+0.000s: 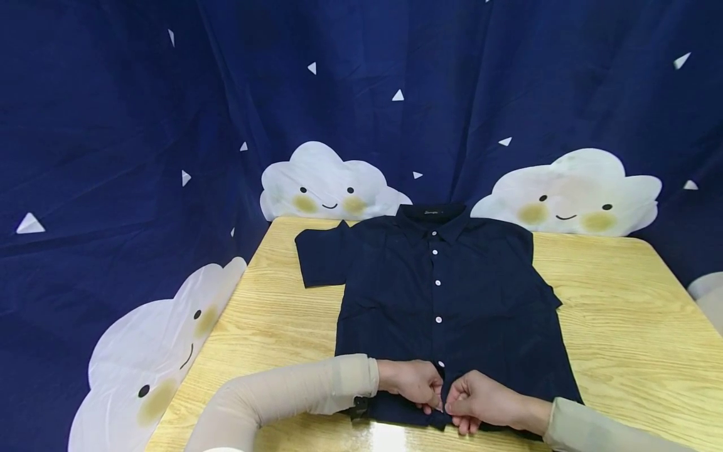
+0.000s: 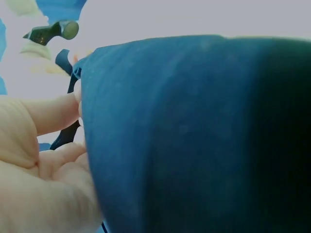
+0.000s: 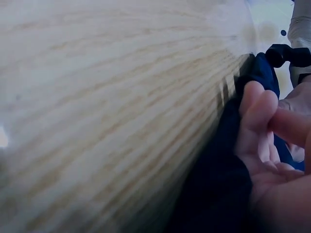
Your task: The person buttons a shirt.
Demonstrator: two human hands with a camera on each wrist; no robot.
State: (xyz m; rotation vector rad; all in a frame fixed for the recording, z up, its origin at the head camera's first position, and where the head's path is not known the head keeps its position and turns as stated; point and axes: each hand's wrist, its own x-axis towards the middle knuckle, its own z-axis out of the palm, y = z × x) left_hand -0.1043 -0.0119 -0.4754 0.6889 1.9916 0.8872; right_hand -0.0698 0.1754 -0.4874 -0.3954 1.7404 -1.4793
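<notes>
A dark navy short-sleeved shirt [image 1: 395,301] lies front up, its collar [image 1: 432,213] at the far side and its hem towards me. Several white buttons run down the front strip. Low on that strip, near the hem, my left hand [image 1: 415,381] pinches the cloth between thumb and fingers. Close beside it on the right, my right hand [image 1: 488,400] pinches the other front edge. In the left wrist view, raised shirt cloth [image 2: 165,126] covers the left fingertips. The right wrist view has the right thumb and fingers [image 3: 260,109] bent together against the cloth; what lies between them is hidden.
Under the shirt is a light wood-grain table [image 1: 632,314]. A dark blue curtain [image 1: 361,75] with smiling white clouds [image 1: 333,182] and small white triangles hangs behind the table and on its left side. Pale sleeves [image 1: 294,389] cover both forearms.
</notes>
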